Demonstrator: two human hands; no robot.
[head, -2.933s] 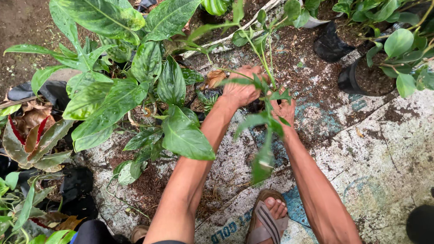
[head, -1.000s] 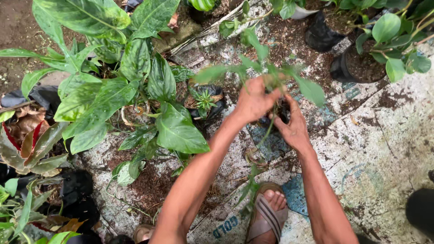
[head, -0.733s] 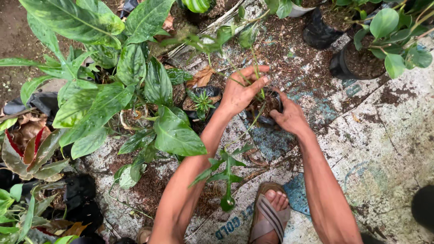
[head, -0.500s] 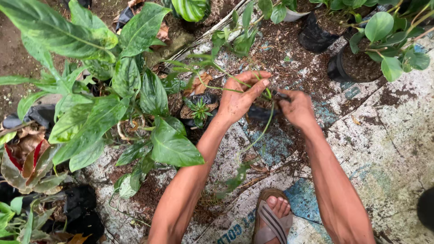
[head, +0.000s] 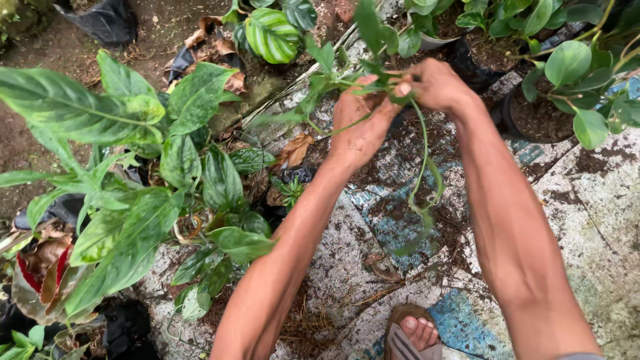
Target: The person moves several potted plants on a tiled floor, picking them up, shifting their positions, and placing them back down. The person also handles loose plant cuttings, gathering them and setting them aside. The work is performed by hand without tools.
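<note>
Glossy, waxy green leaves on the variegated plant [head: 127,220] at nine o'clock, thin smooth green vine stem [head: 424,167] at centre, crinkled black plastic grow bag [head: 533,117] at two o'clock, rough, flaking painted concrete slab [head: 600,227], dry papery brown leaf [head: 293,150].

Single head view, looking steeply down over both forearms.

Camera sits above the sandalled foot [head: 412,333], which shows at the bottom edge; it faces forward and down onto the stained concrete slab [head: 600,220]. Near range: the forearms fill the middle. Beyond the foot, left hand [head: 360,127] and right hand [head: 433,83] reach the top third. No second view shares the scene.
</note>
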